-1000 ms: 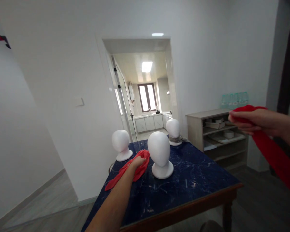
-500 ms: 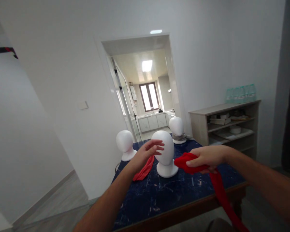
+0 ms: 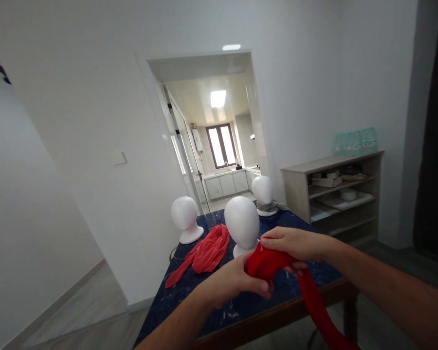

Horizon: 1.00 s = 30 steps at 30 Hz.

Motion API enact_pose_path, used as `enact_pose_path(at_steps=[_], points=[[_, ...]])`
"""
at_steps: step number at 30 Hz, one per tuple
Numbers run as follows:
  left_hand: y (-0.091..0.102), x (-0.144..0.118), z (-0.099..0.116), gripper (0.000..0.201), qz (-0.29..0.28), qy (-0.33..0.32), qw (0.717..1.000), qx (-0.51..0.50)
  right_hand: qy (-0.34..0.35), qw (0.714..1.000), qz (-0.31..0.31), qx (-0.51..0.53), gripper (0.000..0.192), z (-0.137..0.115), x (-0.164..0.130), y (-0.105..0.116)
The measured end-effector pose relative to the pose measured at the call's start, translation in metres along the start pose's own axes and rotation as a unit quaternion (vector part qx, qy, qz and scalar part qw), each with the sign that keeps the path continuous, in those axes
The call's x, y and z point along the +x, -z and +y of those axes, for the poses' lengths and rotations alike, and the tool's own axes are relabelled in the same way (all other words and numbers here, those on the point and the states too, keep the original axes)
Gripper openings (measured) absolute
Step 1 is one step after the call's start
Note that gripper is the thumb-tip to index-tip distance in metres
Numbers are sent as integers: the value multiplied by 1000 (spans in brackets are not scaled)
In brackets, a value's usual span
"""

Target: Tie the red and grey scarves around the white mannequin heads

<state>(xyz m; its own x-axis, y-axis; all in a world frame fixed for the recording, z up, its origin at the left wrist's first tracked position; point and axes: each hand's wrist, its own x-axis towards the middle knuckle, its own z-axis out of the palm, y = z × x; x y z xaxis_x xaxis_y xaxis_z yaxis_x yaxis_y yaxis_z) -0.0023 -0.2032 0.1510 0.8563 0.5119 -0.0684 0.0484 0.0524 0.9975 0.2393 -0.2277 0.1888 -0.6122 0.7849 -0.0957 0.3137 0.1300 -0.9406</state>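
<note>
Bunched red cloth, like a scarf (image 3: 266,262), is held between my two hands above the near part of the table. My left hand (image 3: 243,279) is closed on its left end, thumb in front. The fingers of my right hand (image 3: 292,243) wrap round the other end, and a long strip of the scarf hangs from it past the table edge. Just behind my hands stands a white mannequin head (image 3: 242,221), its base partly hidden by them. To its left, a lighter red cloth (image 3: 209,250) lies crumpled on the table.
The dark blue marbled table (image 3: 226,311) also bears a second white head (image 3: 185,216) at the left and a third head (image 3: 263,189) at the back, with grey cloth (image 3: 272,206) round its neck. A shelf unit (image 3: 295,189) with bottles (image 3: 355,142) on top stands at the right.
My left hand has come down and right from in front of the middle head and closed on the red scarf. My right hand has shifted slightly left, still holding it.
</note>
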Motion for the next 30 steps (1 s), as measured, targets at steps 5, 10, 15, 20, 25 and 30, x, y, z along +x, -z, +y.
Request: enact_pose_path(at_steps=[5, 10, 15, 20, 25, 30], points=[[6, 2, 1, 35, 129, -36, 991, 23, -13, 998, -21, 61, 51, 10, 0, 1], [12, 1, 19, 22, 215, -95, 971, 50, 1, 996, -43, 80, 46, 18, 0, 3], [11, 10, 30, 17, 223, -156, 961, -50, -21, 994, -51, 94, 51, 33, 11, 0], [12, 17, 25, 27, 177, -140, 957, -183, 5, 984, -44, 172, 44, 52, 24, -6], [11, 18, 27, 34, 132, -121, 962, -206, 23, 981, -42, 187, 46, 62, 23, -7], [26, 21, 68, 33, 96, -114, 984, -102, 44, 986, -77, 143, 41, 55, 13, 26]])
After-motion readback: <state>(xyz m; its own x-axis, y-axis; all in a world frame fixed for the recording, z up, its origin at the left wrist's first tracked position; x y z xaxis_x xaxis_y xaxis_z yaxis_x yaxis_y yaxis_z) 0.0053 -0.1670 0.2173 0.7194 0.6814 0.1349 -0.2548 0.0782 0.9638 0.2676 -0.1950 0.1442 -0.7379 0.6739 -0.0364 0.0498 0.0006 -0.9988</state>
